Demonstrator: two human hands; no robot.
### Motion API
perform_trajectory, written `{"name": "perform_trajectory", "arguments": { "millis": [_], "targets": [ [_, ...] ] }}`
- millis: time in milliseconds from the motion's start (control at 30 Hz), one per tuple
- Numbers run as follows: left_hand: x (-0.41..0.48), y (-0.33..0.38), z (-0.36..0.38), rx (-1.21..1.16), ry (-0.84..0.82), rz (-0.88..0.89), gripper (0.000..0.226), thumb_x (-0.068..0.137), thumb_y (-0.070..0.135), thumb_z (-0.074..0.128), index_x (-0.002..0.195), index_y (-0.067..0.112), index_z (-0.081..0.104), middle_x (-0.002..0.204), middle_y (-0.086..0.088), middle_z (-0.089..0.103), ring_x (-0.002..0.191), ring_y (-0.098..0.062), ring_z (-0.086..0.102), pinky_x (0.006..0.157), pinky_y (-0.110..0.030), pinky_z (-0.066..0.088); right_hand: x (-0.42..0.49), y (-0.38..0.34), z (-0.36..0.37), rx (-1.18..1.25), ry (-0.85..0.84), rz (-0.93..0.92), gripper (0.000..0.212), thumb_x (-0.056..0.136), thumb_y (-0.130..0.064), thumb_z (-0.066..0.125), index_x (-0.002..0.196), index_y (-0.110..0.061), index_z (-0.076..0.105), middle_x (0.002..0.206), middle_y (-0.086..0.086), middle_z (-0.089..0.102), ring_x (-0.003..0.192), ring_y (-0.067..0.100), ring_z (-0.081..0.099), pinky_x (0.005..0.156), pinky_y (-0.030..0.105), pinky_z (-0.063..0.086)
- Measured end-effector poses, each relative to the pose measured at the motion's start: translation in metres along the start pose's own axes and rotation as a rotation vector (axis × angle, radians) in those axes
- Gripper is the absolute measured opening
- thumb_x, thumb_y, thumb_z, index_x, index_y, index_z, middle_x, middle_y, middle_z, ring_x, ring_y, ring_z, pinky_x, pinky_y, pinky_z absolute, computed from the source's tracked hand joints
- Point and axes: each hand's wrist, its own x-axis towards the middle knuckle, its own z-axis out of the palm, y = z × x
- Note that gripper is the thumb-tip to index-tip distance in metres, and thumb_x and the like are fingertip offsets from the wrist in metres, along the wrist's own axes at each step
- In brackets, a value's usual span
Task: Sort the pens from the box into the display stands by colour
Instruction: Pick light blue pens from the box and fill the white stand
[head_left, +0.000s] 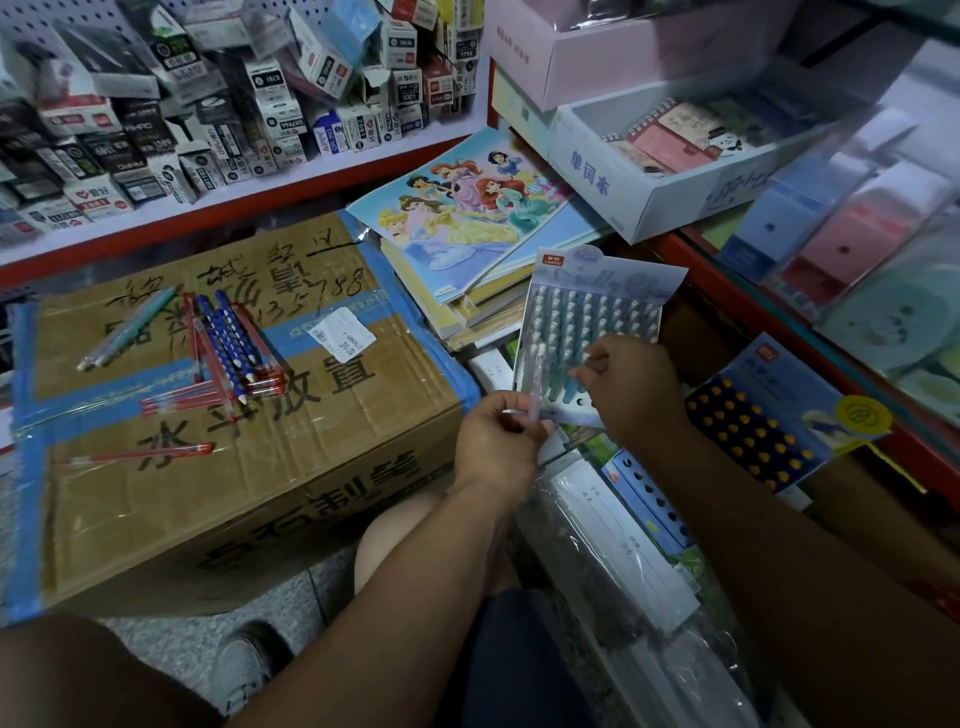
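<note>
Left hand pinching lilac pen, display stand just beyond grip, right hand curled at its pens (hold unclear).

One view only is given: a wide-angle camera worn on the head, directed forward and steeply downward. The left hand and right hand are seen close below the lens, at mid-frame. The brown taped cardboard box is framed at left, the red-edged white shelf bowed by lens distortion along the top.
</note>
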Motion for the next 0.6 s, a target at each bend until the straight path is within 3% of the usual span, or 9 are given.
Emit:
{"name": "perform_trajectory", "arguments": {
  "millis": [67,100,167,267,367,433,533,600],
  "targets": [
    [0.001,0.001,0.002,0.039,-0.011,0.016,0.015,0.088,0.002,0.071,0.101,0.006,0.066,0.081,-0.01,0.059,0.068,-0.017,0.052,0.058,-0.023,0.047,-0.004,-0.003,-0.011,0.046,0.002,0.012,0.021,0.085,-0.028,0.075,0.077,-0.014,0.061,0.067,0.001,0.062,0.069,0.018,0.059,0.073,0.032,0.051],
    [0.001,0.002,0.003,0.055,-0.016,0.03,0.014,0.088,0.003,0.071,0.1,0.008,0.066,0.081,-0.008,0.058,0.069,-0.016,0.053,0.06,-0.022,0.048,-0.008,-0.005,-0.017,0.088,0.035,0.015,0.02,0.087,-0.029,0.073,0.082,-0.011,0.064,0.068,-0.001,0.064,0.069,0.015,0.06,0.072,0.029,0.05],
    [0.0,0.003,0.005,0.063,-0.037,0.053,0.012,0.088,0.004,0.071,0.096,0.011,0.066,0.079,-0.006,0.056,0.07,-0.015,0.052,0.065,-0.022,0.048,-0.017,-0.016,-0.031,0.266,0.078,0.032,0.022,0.092,-0.03,0.068,0.099,-0.009,0.069,0.077,-0.002,0.07,0.073,0.009,0.066,0.073,0.028,0.054],
    [-0.003,0.007,0.009,0.069,-0.109,0.068,0.012,0.087,0.003,0.071,0.095,0.012,0.069,0.08,-0.005,0.058,0.071,-0.014,0.055,0.068,-0.027,0.052,-0.03,-0.031,-0.047,0.561,0.007,0.055,0.019,0.093,-0.023,0.068,0.109,-0.011,0.069,0.089,-0.002,0.072,0.079,0.007,0.071,0.072,0.025,0.059],
    [0.0,0.016,0.017,0.123,-0.198,0.118,0.015,0.086,0.003,0.072,0.092,0.016,0.07,0.077,-0.003,0.058,0.066,-0.014,0.054,0.062,-0.026,0.049,-0.033,-0.03,-0.055,0.583,0.015,0.056,0.018,0.093,-0.015,0.068,0.111,-0.013,0.067,0.093,0.002,0.071,0.081,0.013,0.072,0.074,0.036,0.062],
    [0.006,0.023,0.018,0.173,-0.234,0.165,0.019,0.086,0.002,0.072,0.091,0.02,0.07,0.073,0.003,0.058,0.065,-0.013,0.055,0.066,-0.028,0.05,-0.031,-0.027,-0.061,0.579,0.048,0.065,0.018,0.091,-0.014,0.07,0.109,-0.011,0.066,0.088,0.002,0.071,0.077,0.016,0.072,0.072,0.038,0.062],
    [0.019,0.029,0.012,0.348,-0.28,0.267,0.024,0.085,0.008,0.075,0.106,0.019,0.071,0.082,0.006,0.065,0.079,-0.015,0.064,0.083,-0.035,0.057,-0.026,-0.021,-0.067,0.523,0.086,0.071,0.025,0.089,-0.015,0.073,0.112,-0.006,0.068,0.081,0.0,0.07,0.073,0.015,0.071,0.069,0.031,0.061],
    [0.031,0.031,0.004,0.451,-0.259,0.324,0.031,0.081,0.012,0.079,0.108,0.019,0.068,0.091,0.002,0.065,0.089,-0.02,0.065,0.087,-0.043,0.056,-0.022,-0.016,-0.068,0.441,0.119,0.027,0.019,0.09,-0.015,0.071,0.106,-0.005,0.071,0.078,-0.002,0.07,0.068,0.008,0.068,0.064,0.019,0.058]
  ]
}}
